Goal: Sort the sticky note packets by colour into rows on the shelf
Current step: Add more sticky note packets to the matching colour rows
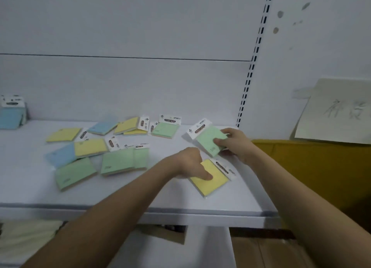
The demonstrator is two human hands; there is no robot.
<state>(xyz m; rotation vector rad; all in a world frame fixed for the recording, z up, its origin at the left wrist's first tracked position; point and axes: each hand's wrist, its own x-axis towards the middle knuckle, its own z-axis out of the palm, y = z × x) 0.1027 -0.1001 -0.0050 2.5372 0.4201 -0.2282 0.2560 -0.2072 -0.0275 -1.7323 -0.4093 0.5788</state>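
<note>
- Sticky note packets lie scattered on the white shelf [230,199], yellow, green and blue mixed, most left of centre and not in rows.
- A green packet [209,140] is gripped by the right hand [235,144], fingers [219,142] closed over its right edge, near the shelf's right end.
- A yellow packet [210,177] lies flat just in front of it; the left hand [190,163] presses down on it, thumb on top.
- A blue stack [11,117] stands at the far left against the back panel.
</note>
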